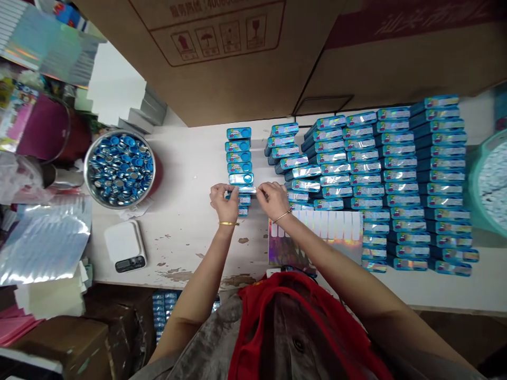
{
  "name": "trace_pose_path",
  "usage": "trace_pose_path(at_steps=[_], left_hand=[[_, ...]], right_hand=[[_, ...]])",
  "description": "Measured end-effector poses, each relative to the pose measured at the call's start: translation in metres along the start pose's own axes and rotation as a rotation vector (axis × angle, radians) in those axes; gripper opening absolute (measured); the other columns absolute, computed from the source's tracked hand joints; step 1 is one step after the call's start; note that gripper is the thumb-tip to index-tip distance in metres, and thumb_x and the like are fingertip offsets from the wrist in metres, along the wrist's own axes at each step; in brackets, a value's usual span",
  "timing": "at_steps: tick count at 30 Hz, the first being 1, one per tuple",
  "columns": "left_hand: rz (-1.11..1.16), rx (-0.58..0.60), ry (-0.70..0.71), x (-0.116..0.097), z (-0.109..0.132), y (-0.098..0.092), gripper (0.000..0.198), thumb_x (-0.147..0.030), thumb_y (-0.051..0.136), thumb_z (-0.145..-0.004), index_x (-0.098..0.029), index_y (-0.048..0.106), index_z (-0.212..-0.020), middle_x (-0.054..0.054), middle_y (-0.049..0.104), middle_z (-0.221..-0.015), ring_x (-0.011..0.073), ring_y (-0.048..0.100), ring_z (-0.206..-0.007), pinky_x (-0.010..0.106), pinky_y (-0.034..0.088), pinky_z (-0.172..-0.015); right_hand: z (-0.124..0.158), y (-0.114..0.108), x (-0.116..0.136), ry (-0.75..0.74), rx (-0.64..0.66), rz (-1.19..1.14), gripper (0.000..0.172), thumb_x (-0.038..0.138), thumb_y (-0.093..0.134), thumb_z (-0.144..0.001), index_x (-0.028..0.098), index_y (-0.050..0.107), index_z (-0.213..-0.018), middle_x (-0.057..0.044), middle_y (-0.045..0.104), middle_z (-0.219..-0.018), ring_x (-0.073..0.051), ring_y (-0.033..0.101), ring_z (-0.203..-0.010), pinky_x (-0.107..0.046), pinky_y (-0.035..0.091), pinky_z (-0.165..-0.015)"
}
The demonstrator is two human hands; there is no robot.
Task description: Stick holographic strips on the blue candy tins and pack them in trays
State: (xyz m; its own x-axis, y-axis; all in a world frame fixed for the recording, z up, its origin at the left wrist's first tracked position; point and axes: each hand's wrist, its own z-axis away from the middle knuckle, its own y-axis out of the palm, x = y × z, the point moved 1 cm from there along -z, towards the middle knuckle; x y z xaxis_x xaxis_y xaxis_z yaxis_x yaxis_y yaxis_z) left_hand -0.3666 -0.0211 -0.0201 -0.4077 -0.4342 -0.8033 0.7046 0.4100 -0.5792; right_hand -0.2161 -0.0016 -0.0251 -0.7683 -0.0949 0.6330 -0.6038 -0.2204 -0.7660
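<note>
Both hands are over a middle row of small blue tins [240, 146] standing on the table. A narrow shiny sticker strip [247, 190] stretches between my fingertips, across the top of one tin. My left hand [225, 201] pinches its left end, thumb against fingers. The right end is pinched by my right hand [276, 199]. Just beyond, another blue tin [241, 179] has a glossy patch on top. Under my right wrist lies a holographic sticker sheet [317, 232] with pale blank strips along it.
Many more blue tins [401, 174] stand in rows to the right. A steel bowl of blue caps [151, 163] and a white scale [125, 246] are at the left. Large cardboard boxes [245, 79] wall off the back; a green tub [473, 174] stands far right.
</note>
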Motion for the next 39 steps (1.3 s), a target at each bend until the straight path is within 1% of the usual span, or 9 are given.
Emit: trace_pose_path(at_steps=[8, 14, 19, 23, 26, 28, 30, 33, 39], left_hand=[[-0.221, 0.021, -0.010, 0.007, -0.001, 0.008, 0.011, -0.028, 0.068, -0.076, -0.022, 0.060, -0.082, 0.006, 0.054, -0.108, 0.0267, 0.050, -0.109, 0.047, 0.034, -0.098], [-0.200, 0.094, -0.208, 0.018, -0.015, 0.004, 0.068, -0.030, 0.079, -0.063, -0.026, 0.044, -0.121, 0.008, 0.050, -0.125, 0.0261, 0.053, -0.113, 0.047, 0.035, -0.099], [-0.114, 0.206, -0.251, 0.037, -0.028, 0.007, 0.062, -0.034, 0.078, -0.066, -0.026, 0.048, -0.120, 0.009, 0.053, -0.121, 0.0264, 0.054, -0.114, 0.043, 0.040, -0.096], [-0.186, 0.214, -0.189, 0.029, -0.027, 0.001, 0.061, -0.039, 0.079, -0.065, -0.026, 0.051, -0.117, 0.011, 0.053, -0.124, 0.0305, 0.052, -0.119, 0.046, 0.038, -0.099], [-0.196, 0.056, -0.011, 0.013, -0.002, -0.019, 0.054, -0.043, 0.072, -0.073, -0.022, 0.051, -0.118, 0.014, 0.051, -0.128, 0.0305, 0.047, -0.124, 0.046, 0.036, -0.102], [-0.069, 0.017, 0.093, 0.010, 0.030, -0.032, 0.038, -0.045, 0.062, -0.082, -0.020, 0.054, -0.109, 0.012, 0.057, -0.115, 0.0243, 0.053, -0.113, 0.041, 0.041, -0.097], [0.057, 0.166, 0.035, 0.016, 0.069, -0.037, 0.030, -0.047, 0.056, -0.085, -0.019, 0.057, -0.094, 0.006, 0.061, -0.092, 0.0182, 0.058, -0.089, 0.034, 0.046, -0.084], [0.121, 0.452, -0.189, 0.031, 0.123, -0.030, 0.035, -0.045, 0.073, -0.069, -0.018, 0.057, -0.084, 0.000, 0.058, -0.075, 0.0133, 0.053, -0.066, 0.029, 0.045, -0.067], [0.216, 0.633, -0.133, 0.015, 0.165, -0.024, 0.032, -0.039, 0.067, -0.071, -0.019, 0.044, -0.060, -0.007, 0.041, -0.054, 0.0091, 0.039, -0.055, 0.024, 0.035, -0.058]], right_hand=[[-0.008, 0.011, -0.004, -0.029, 0.032, 0.142, 0.026, 0.030, 0.045, -0.094, 0.020, 0.064, -0.078, -0.007, 0.069, -0.085, -0.024, 0.051, -0.086, -0.038, 0.026, -0.079], [-0.008, 0.014, -0.001, -0.005, 0.086, 0.192, 0.026, 0.027, 0.045, -0.094, 0.018, 0.069, -0.093, -0.010, 0.068, -0.091, -0.027, 0.051, -0.093, -0.042, 0.026, -0.085], [-0.006, 0.025, 0.007, -0.053, 0.209, 0.301, 0.030, 0.011, 0.042, -0.089, 0.015, 0.071, -0.084, -0.015, 0.066, -0.089, -0.028, 0.051, -0.094, -0.044, 0.026, -0.087], [-0.005, 0.027, 0.013, -0.154, 0.317, 0.369, 0.030, 0.005, 0.045, -0.085, 0.015, 0.073, -0.084, -0.016, 0.068, -0.089, -0.028, 0.052, -0.095, -0.047, 0.022, -0.095], [0.003, 0.009, 0.017, -0.232, 0.330, 0.385, 0.030, 0.008, 0.043, -0.088, 0.016, 0.073, -0.087, -0.014, 0.068, -0.091, -0.028, 0.052, -0.098, -0.047, 0.021, -0.099], [0.017, -0.011, 0.012, -0.236, 0.216, 0.359, 0.031, 0.017, 0.042, -0.093, 0.016, 0.071, -0.101, -0.014, 0.067, -0.101, -0.028, 0.051, -0.102, -0.047, 0.024, -0.099], [0.039, -0.034, 0.000, -0.217, 0.057, 0.323, 0.034, 0.028, 0.042, -0.096, 0.017, 0.064, -0.120, -0.016, 0.063, -0.117, -0.030, 0.048, -0.112, -0.047, 0.027, -0.100], [0.083, -0.058, -0.027, -0.190, -0.093, 0.327, 0.050, 0.039, 0.045, -0.095, 0.016, 0.049, -0.138, -0.018, 0.049, -0.139, -0.033, 0.036, -0.132, -0.050, 0.029, -0.104], [0.159, -0.067, -0.055, -0.300, 0.002, 0.406, 0.079, 0.061, 0.050, -0.087, 0.015, 0.033, -0.149, -0.020, 0.029, -0.156, -0.034, 0.016, -0.147, -0.057, 0.022, -0.112]])
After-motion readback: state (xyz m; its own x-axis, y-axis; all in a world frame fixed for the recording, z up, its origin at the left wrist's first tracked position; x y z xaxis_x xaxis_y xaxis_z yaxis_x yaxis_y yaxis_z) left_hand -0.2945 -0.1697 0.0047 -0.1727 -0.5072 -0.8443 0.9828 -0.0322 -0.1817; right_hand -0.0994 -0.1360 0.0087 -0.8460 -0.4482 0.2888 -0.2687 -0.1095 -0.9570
